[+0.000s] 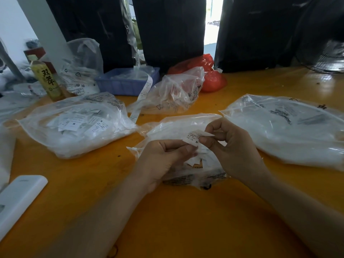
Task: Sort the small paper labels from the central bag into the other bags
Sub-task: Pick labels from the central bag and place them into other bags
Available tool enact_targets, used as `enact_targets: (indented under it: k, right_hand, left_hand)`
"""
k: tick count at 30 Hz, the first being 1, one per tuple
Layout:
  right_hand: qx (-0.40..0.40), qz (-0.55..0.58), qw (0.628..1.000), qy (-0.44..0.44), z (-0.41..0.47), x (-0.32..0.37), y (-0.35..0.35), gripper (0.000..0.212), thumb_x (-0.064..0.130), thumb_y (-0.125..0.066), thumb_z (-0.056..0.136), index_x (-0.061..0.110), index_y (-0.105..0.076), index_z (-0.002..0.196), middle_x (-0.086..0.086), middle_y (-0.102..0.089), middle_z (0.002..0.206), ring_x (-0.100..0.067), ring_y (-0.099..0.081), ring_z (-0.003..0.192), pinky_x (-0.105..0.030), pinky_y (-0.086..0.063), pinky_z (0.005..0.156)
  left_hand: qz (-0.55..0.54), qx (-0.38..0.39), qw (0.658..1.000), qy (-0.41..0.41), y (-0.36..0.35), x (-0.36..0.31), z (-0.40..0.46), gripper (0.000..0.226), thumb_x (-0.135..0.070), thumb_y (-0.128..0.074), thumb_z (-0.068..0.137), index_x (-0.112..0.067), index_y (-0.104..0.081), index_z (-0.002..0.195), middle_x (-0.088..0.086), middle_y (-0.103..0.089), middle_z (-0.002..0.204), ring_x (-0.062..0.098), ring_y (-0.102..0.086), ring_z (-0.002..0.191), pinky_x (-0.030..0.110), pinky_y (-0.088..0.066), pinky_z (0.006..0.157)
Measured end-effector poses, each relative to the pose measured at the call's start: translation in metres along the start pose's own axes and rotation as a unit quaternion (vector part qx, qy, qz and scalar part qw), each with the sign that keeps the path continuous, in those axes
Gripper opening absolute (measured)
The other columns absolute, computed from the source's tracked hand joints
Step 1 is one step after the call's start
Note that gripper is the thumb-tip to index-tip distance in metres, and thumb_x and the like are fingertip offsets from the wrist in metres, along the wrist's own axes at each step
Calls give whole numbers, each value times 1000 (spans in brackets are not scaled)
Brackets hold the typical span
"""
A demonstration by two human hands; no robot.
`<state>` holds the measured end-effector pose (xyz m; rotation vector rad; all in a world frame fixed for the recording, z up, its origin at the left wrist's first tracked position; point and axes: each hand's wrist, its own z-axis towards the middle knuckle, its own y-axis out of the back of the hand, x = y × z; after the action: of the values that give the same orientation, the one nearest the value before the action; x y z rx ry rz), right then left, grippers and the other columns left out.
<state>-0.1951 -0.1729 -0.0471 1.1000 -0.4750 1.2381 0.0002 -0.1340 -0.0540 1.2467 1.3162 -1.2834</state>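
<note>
i see a small white paper label (193,138) held above the central bag (178,127), printed with fine dark text and a bold "m" near its lower edge, one corner curling up to the right. my left hand (163,157) pinches its left end with curled fingers; my right hand (232,146) pinches the right end between thumb and forefinger. more labels lie in the left bag (78,125) on the orange bench (167,220). the right bag (290,131) lies beside.
</note>
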Motion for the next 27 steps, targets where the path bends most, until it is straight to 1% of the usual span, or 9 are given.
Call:
enact_targets:
  k: [2,4,7,9,12,16,20,24,27]
  right_hand:
    - [4,-4,1000,-3,0,-1,1,19,24,-74,92,34,-59,88,19,-77,93,9,-69,91,-7,-48,70]
    - [7,3,1000,-9,-1,-1,1,17,26,-74,91,34,-59,89,19,-77,92,7,-70,88,-8,-48,70]
    - [4,21,1000,-5,0,-1,2,15,25,-74,92,30,-60,90,19,-77,92,6,-71,89,-10,-51,71]
    - [5,36,999,-6,1,0,1,15,23,-74,92,27,-60,91,20,-77,92,4,-72,91,-12,-53,72]
    - [4,38,999,-8,1,0,0,14,24,-73,92,28,-60,92,21,-77,92,4,-72,92,-14,-54,74]
    - [-3,18,1000,-1,0,1,-2,20,25,-74,92,34,-57,87,25,-75,92,9,-70,89,-9,-50,69]
    - [-2,9,1000,0,0,0,1,19,25,-75,91,34,-59,86,25,-75,92,10,-70,90,-9,-50,67]
    - [8,-3,1000,3,0,-4,2,19,23,-77,90,33,-61,89,32,-72,95,13,-68,91,-4,-47,69]
    - [16,-11,1000,4,1,-6,3,19,26,-77,90,35,-61,89,27,-74,92,9,-69,91,-4,-46,73]
  left_hand:
    - [-30,-11,999,9,0,-1,2,46,-33,-89,62,-9,-84,101,14,-81,109,24,-78,106,27,-62,93]
    - [-47,-18,999,16,0,-2,2,45,-28,-88,65,-6,-83,104,17,-81,106,25,-79,102,24,-63,85]
    - [-21,-11,999,22,0,-2,0,41,-24,-84,71,-6,-81,107,15,-81,105,24,-80,97,22,-62,80]
    - [0,1,1000,15,-1,-2,-1,40,-26,-86,70,-6,-82,104,14,-81,104,25,-80,98,22,-62,82]
    - [28,12,1000,1,-2,-2,-2,53,-39,-91,58,-9,-84,102,11,-82,105,24,-79,103,27,-63,89]
    - [45,17,999,-1,-2,-1,-2,56,-44,-91,58,-12,-84,103,8,-82,107,23,-78,105,32,-61,96]
    - [16,3,1000,-9,-1,-4,-1,45,-35,-90,63,-14,-85,102,9,-82,106,22,-79,103,25,-62,88]
    - [-15,-16,1000,-5,1,-5,0,42,-17,-83,72,-9,-79,113,12,-82,105,23,-80,99,22,-62,80]
    - [-9,-18,1000,-7,0,-5,-1,38,-16,-81,74,-12,-78,112,12,-82,102,23,-80,95,23,-63,74]
